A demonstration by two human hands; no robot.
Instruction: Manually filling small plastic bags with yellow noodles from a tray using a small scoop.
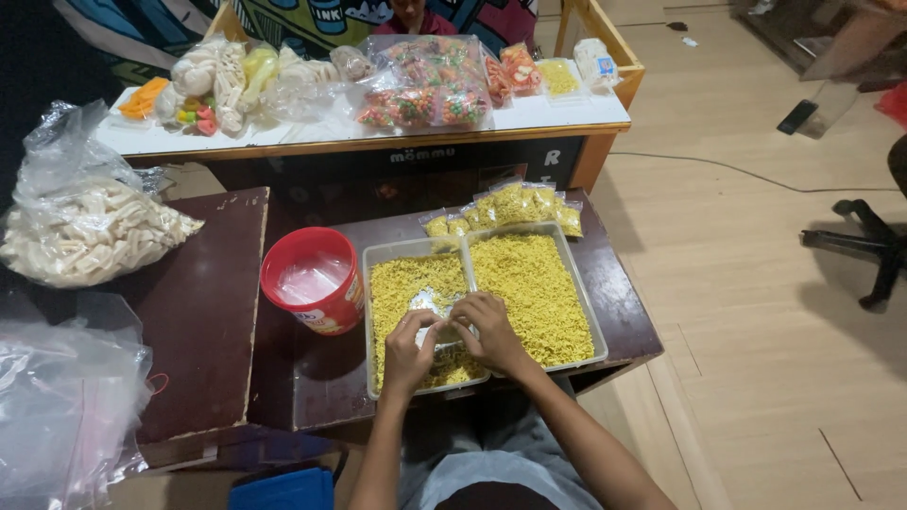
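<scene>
Both hands, left hand and right hand, pinch a small clear bag over a tray on the dark table.

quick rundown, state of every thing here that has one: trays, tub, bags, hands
left tray: part full of yellow snack, bare patch near the hands
right tray: full of yellow snack
red tub: open, no lid, clear plastic inside
small packets: filled, lying in a row behind the trays
big bag of pale crackers: full, lying on its side
left hand: pinching a small clear bag
right hand: on the same bag
</scene>
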